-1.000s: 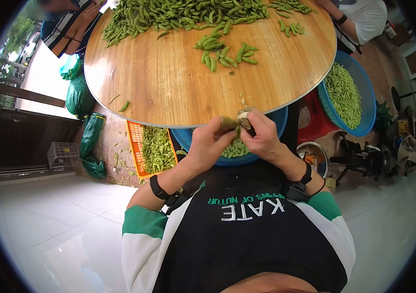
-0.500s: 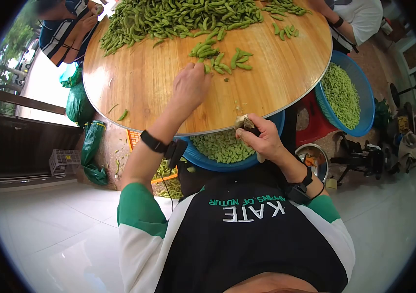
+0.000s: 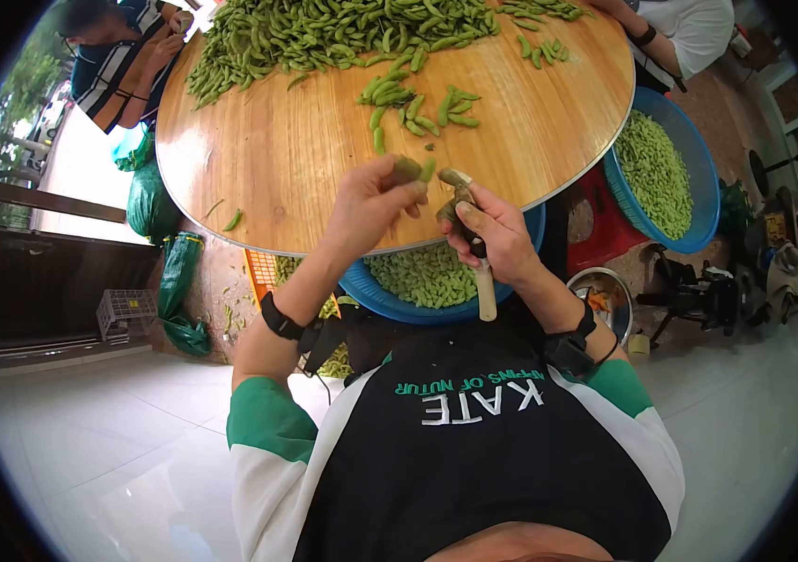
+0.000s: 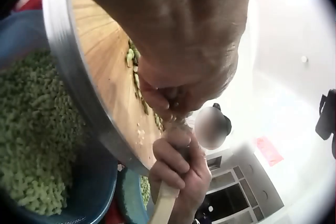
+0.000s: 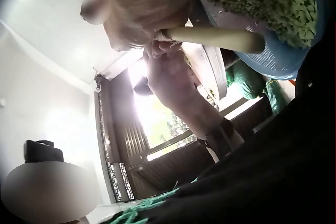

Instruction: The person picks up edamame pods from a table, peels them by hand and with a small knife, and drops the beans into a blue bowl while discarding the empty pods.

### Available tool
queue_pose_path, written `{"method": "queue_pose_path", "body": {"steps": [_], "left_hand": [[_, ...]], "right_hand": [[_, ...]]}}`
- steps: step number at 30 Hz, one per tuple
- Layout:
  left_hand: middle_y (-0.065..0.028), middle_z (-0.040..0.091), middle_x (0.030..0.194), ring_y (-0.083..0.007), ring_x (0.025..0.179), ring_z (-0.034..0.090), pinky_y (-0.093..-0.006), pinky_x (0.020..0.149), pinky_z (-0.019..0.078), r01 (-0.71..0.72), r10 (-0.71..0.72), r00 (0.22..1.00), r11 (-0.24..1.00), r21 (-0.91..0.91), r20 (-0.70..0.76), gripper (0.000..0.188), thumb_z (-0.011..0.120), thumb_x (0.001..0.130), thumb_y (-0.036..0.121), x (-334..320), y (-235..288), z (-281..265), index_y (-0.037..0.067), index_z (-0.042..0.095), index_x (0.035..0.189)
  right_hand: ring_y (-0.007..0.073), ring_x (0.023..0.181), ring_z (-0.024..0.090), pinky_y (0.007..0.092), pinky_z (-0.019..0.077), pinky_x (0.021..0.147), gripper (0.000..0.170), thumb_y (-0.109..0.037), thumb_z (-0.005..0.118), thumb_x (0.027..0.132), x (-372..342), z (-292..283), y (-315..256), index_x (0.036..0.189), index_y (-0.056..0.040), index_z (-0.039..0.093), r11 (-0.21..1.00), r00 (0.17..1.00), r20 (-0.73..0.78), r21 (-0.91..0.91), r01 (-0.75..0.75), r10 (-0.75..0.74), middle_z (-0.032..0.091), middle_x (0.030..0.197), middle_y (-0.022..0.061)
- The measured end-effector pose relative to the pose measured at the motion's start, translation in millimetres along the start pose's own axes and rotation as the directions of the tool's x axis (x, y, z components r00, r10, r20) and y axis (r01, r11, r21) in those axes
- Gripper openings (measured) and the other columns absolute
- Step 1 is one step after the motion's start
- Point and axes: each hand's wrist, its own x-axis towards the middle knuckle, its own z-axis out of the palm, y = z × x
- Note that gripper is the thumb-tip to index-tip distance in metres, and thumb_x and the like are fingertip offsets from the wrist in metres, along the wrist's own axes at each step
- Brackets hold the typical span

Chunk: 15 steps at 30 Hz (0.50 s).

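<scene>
My left hand (image 3: 366, 206) pinches a green bean pod (image 3: 428, 170) by its end, above the table's near edge. Close to its right, my right hand (image 3: 504, 239) grips a tool with a pale, rounded handle (image 3: 486, 295) pointing down toward my lap. The fingers hide the tool's other end, so I cannot tell its kind. Dark, worn coverings show on fingertips of both hands. Under the table edge sits a blue basin (image 3: 376, 298) of shelled green beans (image 3: 432, 278). A few loose pods (image 3: 418, 114) lie on the wood beyond the hands.
A large pod heap (image 3: 324, 37) covers the far side of the round wooden table (image 3: 258, 178). Two people sit across it. At right stands another blue basin (image 3: 709, 187) of beans, with a metal bowl (image 3: 616, 286) nearer. An orange crate (image 3: 263, 273) is at lower left.
My left hand went out to the loose pods, then came back toward the right hand with one pod. The right hand stays near the table edge, and its tool handle now shows pointing down.
</scene>
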Motion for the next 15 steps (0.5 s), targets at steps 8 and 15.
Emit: {"method": "queue_pose_path", "body": {"steps": [8, 15], "left_hand": [[-0.0016, 0.06, 0.068, -0.0047, 0.052, 0.05, -0.0185, 0.043, 0.0353, 0.169, -0.15, 0.985, 0.95, -0.262, 0.089, 0.011, 0.066, 0.085, 0.006, -18.1, -11.6, 7.8, -0.002, 0.065, 0.092], [-0.0035, 0.062, 0.073, -0.0056, 0.055, 0.053, -0.0181, 0.045, 0.0376, 0.05, -0.037, 0.998, 0.939, -0.341, 0.044, 0.01, 0.063, 0.086, 0.004, -23.5, -15.2, 15.4, -0.002, 0.062, 0.094]], "right_hand": [[0.007, 0.057, 0.046, 0.0182, 0.0357, 0.041, 0.036, -0.019, 0.047, 0.098, -6.3, 1.7, 1.5, 0.129, -0.0028, 0.043, 0.976, 0.986, 0.158, 0.2, -0.088, 0.056, 0.057, 0.085, 0.0045], [0.008, 0.054, 0.044, 0.0192, 0.0359, 0.042, 0.046, -0.014, 0.048, 0.096, -8.8, 6.7, 0.0, 0.139, -0.0047, 0.036, 0.979, 0.989, 0.123, 0.181, -0.099, 0.077, 0.056, 0.085, 0.0072]]}}
